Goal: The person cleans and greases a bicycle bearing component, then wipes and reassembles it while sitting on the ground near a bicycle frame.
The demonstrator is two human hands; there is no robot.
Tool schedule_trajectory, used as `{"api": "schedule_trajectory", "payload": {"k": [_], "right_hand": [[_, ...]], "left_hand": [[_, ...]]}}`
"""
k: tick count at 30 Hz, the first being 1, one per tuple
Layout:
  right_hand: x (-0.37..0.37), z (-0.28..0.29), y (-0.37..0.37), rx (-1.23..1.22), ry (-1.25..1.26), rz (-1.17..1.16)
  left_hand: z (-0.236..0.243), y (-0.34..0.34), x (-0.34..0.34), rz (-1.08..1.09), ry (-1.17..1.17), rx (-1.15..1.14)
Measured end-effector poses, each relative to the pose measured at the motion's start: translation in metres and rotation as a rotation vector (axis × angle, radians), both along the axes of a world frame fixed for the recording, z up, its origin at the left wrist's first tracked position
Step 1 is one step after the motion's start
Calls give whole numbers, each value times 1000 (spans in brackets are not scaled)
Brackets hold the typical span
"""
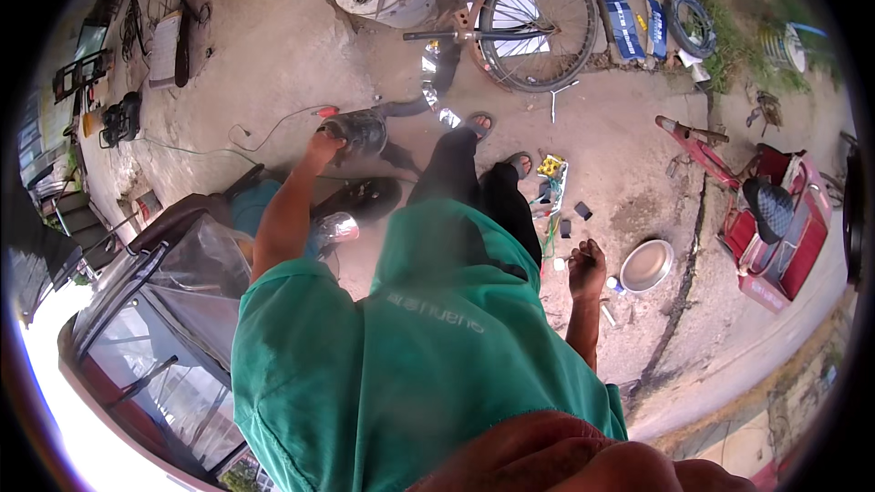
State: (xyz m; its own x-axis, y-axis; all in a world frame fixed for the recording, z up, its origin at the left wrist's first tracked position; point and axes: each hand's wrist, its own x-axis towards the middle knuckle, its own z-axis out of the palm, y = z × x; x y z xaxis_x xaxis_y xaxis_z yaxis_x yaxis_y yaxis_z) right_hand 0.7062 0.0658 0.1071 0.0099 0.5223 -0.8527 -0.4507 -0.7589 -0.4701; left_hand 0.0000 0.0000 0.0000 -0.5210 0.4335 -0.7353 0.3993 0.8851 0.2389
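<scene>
— Head view: what's your left hand [324, 143] on?
— My fingers are closed on the dark round metal drum [357, 130], just left of my sandalled feet. Rigid, likely heavy; I'd grip its rim.
— Right hand [586, 266]?
— Curled shut, right of them, beside the steel bowl [646, 265].

Two flat blue-and-white packages [635, 27] lying side by side on the dirt at one o'clock, beside a coiled tyre [690, 25]. Small yellow packet [550, 165] near centre, slightly toward two o'clock.
</scene>
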Motion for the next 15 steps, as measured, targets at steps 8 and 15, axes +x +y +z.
{"api": "schedule_trajectory", "payload": {"k": [8, 15], "right_hand": [[0, -77, 64, -28, 71, 163], [-56, -160, 91, -144, 81, 189]], "left_hand": [[-22, 32, 31, -36, -23, -35], [-192, 82, 67, -217, -1, -10]]}}
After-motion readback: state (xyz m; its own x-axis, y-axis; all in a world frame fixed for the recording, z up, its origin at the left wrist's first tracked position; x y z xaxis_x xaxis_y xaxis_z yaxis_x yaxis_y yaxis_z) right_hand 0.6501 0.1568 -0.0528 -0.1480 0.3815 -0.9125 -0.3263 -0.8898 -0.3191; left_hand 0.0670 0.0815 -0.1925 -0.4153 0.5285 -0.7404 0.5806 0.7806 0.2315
